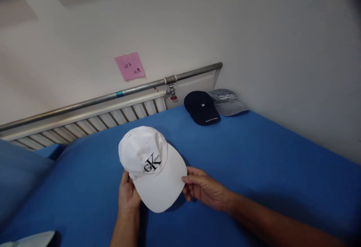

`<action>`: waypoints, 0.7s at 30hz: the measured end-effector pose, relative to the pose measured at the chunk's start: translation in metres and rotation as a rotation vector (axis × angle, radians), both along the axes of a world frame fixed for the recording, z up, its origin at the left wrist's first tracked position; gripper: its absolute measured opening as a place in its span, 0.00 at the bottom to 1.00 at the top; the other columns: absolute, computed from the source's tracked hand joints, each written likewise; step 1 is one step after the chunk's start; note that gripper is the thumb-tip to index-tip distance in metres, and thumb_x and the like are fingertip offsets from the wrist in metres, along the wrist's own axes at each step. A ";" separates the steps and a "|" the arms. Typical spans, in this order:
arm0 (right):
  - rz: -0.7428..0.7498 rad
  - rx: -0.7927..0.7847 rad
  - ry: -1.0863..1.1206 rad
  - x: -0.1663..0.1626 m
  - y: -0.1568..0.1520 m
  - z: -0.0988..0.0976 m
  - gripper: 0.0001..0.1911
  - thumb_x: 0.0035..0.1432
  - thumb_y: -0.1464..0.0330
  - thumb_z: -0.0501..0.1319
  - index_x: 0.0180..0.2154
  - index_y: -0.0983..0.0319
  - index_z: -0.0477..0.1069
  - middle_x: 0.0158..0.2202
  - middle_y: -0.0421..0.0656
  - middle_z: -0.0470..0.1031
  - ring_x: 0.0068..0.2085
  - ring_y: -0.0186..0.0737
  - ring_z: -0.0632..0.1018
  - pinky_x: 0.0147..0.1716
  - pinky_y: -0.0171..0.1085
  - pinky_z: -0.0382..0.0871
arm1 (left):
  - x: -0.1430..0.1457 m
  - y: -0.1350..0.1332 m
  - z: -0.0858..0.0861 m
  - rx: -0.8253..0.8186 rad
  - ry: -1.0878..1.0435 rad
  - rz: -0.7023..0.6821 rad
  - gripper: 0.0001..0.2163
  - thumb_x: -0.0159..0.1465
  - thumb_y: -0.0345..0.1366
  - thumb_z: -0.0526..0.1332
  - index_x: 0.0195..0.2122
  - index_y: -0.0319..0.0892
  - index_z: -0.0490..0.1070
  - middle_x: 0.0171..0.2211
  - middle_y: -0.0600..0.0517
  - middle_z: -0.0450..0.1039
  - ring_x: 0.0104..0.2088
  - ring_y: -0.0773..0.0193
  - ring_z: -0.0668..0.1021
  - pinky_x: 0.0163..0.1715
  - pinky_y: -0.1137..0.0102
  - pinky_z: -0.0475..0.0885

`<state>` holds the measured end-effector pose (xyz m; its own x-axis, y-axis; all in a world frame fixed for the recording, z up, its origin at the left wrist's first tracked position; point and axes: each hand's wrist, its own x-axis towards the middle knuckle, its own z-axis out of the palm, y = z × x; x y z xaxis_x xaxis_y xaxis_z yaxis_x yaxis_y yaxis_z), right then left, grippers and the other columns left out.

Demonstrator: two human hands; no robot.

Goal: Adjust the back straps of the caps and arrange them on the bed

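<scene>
A white baseball cap [162, 192] with black letters on its front is held up over the blue sheet [93, 187], brim tilted toward me and to the right. My left hand [128, 192] supports it from beneath at the left side; its fingers are partly hidden behind the cap. The right edge of the brim is pinched between the thumb and fingers of my right hand [201, 187]. Farther back, a dark navy cap [200, 106] lies on the sheet, partly over a grey cap [228, 102] beside it.
Behind the blue surface runs a white radiator [113, 117] under a metal pipe [135, 89] with a red-handled valve [172, 93]. A pink note [130, 66] is stuck to the wall. At the lower left corner a pale brim-like edge [36, 238] shows.
</scene>
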<state>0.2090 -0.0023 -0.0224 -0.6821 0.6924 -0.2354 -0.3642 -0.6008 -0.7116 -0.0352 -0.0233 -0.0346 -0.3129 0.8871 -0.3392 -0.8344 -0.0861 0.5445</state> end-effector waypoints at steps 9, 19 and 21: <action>-0.037 -0.022 0.018 0.001 0.007 0.001 0.12 0.47 0.69 0.68 0.34 0.64 0.69 0.22 0.38 0.71 0.23 0.30 0.71 0.23 0.32 0.63 | 0.004 -0.004 0.007 0.132 -0.083 0.014 0.17 0.70 0.33 0.46 0.51 0.42 0.73 0.33 0.49 0.82 0.32 0.65 0.83 0.39 0.73 0.76; -0.250 0.025 -0.005 0.009 0.047 0.000 0.14 0.45 0.69 0.69 0.35 0.63 0.69 0.22 0.36 0.70 0.24 0.30 0.71 0.23 0.31 0.62 | 0.028 0.002 0.009 -0.112 0.149 -0.027 0.18 0.68 0.41 0.49 0.50 0.34 0.69 0.41 0.38 0.77 0.41 0.57 0.81 0.42 0.64 0.77; -0.315 0.034 -0.005 0.011 0.064 -0.003 0.14 0.45 0.69 0.70 0.34 0.63 0.69 0.22 0.36 0.70 0.24 0.30 0.71 0.23 0.31 0.63 | 0.032 0.004 0.007 -0.131 0.207 -0.061 0.17 0.69 0.41 0.49 0.47 0.34 0.70 0.41 0.38 0.77 0.43 0.55 0.81 0.42 0.63 0.77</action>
